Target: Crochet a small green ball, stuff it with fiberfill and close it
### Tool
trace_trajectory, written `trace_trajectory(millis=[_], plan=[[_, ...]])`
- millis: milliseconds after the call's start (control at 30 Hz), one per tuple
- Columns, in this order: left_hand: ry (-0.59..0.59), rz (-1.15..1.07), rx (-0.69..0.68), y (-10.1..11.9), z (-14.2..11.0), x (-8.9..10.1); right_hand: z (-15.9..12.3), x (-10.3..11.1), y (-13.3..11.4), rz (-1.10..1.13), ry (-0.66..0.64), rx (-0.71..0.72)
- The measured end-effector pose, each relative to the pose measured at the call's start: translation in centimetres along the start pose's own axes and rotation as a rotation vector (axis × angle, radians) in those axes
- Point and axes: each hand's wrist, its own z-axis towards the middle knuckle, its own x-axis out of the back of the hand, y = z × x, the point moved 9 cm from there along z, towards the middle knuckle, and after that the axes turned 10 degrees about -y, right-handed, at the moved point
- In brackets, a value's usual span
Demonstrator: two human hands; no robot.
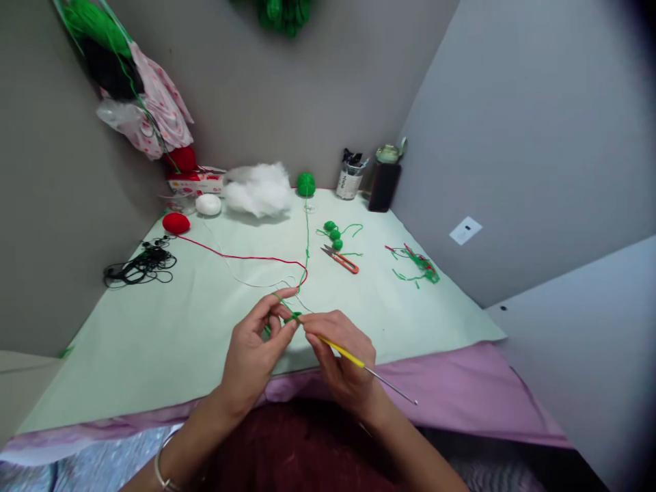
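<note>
My left hand (260, 342) pinches a small piece of green crochet work (293, 317) between thumb and fingers. A strand of green yarn (307, 236) passes over its raised index finger and runs back to a green yarn ball (306, 184). In my right hand (342, 348) is a crochet hook (348, 353) with a yellow grip, its bare metal end pointing down to the right. The hook's working tip meets the green piece, mostly covered by my fingers. Red yarn (246, 257) and a thin white thread end close to my left fingertips.
Orange-handled thread snips (341, 260) lie beyond my hands beside small green balls (335, 234). Further right are yarn scraps (417, 265). At the left sit black cord (143, 265), a red ball (175, 223) and a white ball (208, 204). White stuffing (259, 191) and a pen cup (350, 179) stand behind.
</note>
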Motion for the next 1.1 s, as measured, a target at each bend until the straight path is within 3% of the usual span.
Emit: trace_trajectory(millis=[200,333,400,500,633,767,900,1100], plan=[[-0.16,-0.35,0.099,-1.1,0.0,-2.4,-0.5,-0.3,-0.3,-0.217,-0.019,0.044],[-0.264,-0.652,0.257,-1.8,-0.2,-4.3,-1.0,0.4,-1.1,-0.319,0.076,0.095],[-0.296,-0.751,0.331,-2.0,-0.1,-4.6,-0.9,1.3,-0.6,-0.176,0.124,0.036],[-0.266,-0.733,0.294,-1.7,0.4,-3.7,-0.9,2.2,2.6,0.195,0.199,-0.232],[-0.254,-0.55,0.189,-1.3,0.3,-3.3,-1.3,0.8,5.8,0.598,0.213,-0.465],[-0.228,-0.392,0.111,-1.4,0.0,-3.6,-0.8,0.1,5.5,0.537,0.173,-0.456],[-0.172,-0.45,0.123,-1.6,0.3,-3.3,-0.6,0.6,4.3,0.437,0.158,-0.369],[-0.359,-0.716,0.287,-2.4,0.2,-4.5,-2.0,0.2,7.2,0.69,0.207,-0.564]])
